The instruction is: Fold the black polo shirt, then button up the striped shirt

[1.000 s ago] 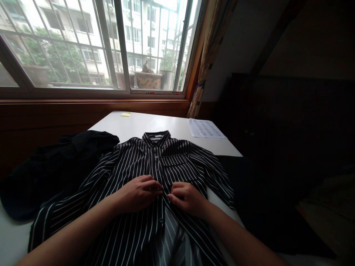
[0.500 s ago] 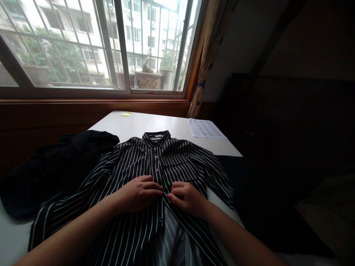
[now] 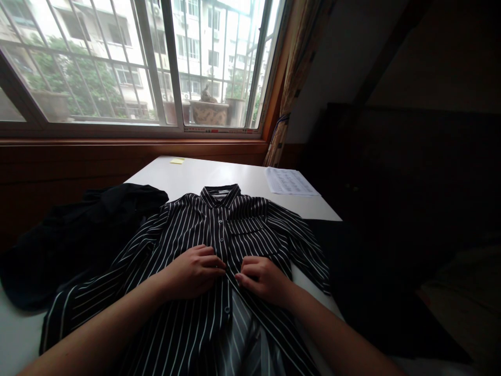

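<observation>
A black button-up shirt (image 3: 188, 224) with white stripes lies front up, its collar pointing toward the window. My left hand (image 3: 198, 272) rests on it, fingers curled together at the button edge of the front. Across from it, my right hand (image 3: 264, 279) is closed, thumb against fingers, on the other front edge. The front is together at the chest, with buttons showing down its middle. Below my hands the two edges part, and the inside of the back shows between them. My fingers hide the spot where they meet the cloth.
Dark bundled clothing (image 3: 90, 230) lies left of the shirt on the white table (image 3: 188, 175). Printed sheets (image 3: 291, 181) and a yellow sticky note (image 3: 177, 161) lie toward the far edge. Dark cloth (image 3: 352, 271) is at the right. A barred window (image 3: 176, 68) and a tied curtain (image 3: 284, 120) are behind.
My left hand has shifted slightly left, widening the gap between my fingertips. My right hand and the shirt look nearly the same.
</observation>
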Available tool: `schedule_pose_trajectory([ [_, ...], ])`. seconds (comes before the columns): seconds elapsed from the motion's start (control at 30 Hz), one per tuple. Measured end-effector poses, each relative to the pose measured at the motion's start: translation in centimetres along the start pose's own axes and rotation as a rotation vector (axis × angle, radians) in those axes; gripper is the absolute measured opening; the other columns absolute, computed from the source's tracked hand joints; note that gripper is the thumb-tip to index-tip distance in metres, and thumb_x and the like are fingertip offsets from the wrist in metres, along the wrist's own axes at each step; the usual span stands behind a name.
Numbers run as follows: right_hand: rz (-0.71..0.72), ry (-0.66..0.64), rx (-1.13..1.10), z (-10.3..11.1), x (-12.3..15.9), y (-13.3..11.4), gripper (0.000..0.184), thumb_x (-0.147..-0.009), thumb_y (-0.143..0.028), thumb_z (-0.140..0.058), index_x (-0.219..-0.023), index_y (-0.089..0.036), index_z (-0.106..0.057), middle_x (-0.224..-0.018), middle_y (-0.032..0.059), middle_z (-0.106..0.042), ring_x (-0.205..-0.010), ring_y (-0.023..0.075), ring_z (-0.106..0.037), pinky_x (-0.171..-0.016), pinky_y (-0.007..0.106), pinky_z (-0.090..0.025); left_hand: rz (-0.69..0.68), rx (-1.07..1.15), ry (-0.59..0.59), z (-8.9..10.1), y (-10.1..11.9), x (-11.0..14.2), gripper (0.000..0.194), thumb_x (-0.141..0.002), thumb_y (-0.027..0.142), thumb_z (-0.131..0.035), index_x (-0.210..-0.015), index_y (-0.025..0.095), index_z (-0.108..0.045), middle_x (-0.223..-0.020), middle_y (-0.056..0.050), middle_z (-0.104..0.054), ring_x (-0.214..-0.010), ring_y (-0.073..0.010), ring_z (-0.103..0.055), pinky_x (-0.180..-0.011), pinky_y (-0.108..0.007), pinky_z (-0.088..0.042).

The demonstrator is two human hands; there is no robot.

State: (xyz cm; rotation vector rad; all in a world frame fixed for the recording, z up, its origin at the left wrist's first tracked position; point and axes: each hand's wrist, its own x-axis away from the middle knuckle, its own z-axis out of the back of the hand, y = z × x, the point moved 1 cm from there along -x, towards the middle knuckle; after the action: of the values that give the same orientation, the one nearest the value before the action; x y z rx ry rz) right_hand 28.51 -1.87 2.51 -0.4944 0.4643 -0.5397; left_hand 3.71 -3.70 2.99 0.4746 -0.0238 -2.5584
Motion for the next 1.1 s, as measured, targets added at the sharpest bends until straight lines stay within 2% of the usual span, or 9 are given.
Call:
schedule_pose_trajectory([
  [0.4,0.002,-0.001,0.014,0.08,0.00,-0.08,0.033,-0.099,-0.030,-0.053,-0.070,-0.017,-0.062,-0.077,0.0011,-0.059,-0.069,0.0120,-0.055,-0.066,0.025,-0.041,0.002,-0.050,-0.055,0.10,0.22,-0.13,0.036,-0.091,0.018,-0.056,-0.125,0.027,-0.063,-0.117,-0.004,-0.066,-0.096,-0.0220,-0.057,-0.085,-0.039,-0.046],
  [0.67,0.005,0.002,0.008,-0.03,0.01,0.09,0.032,-0.099,-0.030,-0.053,-0.071,-0.017,-0.062,-0.077,0.0014,-0.059,-0.069,0.0119,-0.054,-0.066,0.025,-0.042,-0.031,-0.100,-0.091,0.64,0.37,-0.27,0.040,-0.095,0.020,-0.056,-0.132,0.033,-0.058,-0.125,-0.003,-0.062,-0.097,-0.0211,-0.055,-0.084,-0.038,-0.047],
  [0.97,0.002,0.001,0.012,-0.04,-0.01,0.03,0.033,-0.099,-0.031,-0.052,-0.071,-0.018,-0.063,-0.077,0.0017,-0.059,-0.070,0.0125,-0.055,-0.066,0.026,-0.042,-0.049,-0.133,-0.055,0.25,0.36,-0.29,0.033,-0.094,0.020,-0.058,-0.126,0.026,-0.063,-0.115,-0.004,-0.065,-0.092,-0.0197,-0.056,-0.083,-0.037,-0.047],
  [1.1,0.000,0.001,0.019,-0.01,-0.04,0.03,0.034,-0.099,-0.032,-0.052,-0.070,-0.018,-0.062,-0.077,0.0013,-0.059,-0.069,0.0123,-0.055,-0.066,0.025,-0.042,-0.055,-0.154,-0.033,0.14,0.35,-0.25,0.034,-0.096,0.021,-0.056,-0.129,0.025,-0.062,-0.111,-0.005,-0.065,-0.088,-0.0187,-0.056,-0.079,-0.036,-0.047],
])
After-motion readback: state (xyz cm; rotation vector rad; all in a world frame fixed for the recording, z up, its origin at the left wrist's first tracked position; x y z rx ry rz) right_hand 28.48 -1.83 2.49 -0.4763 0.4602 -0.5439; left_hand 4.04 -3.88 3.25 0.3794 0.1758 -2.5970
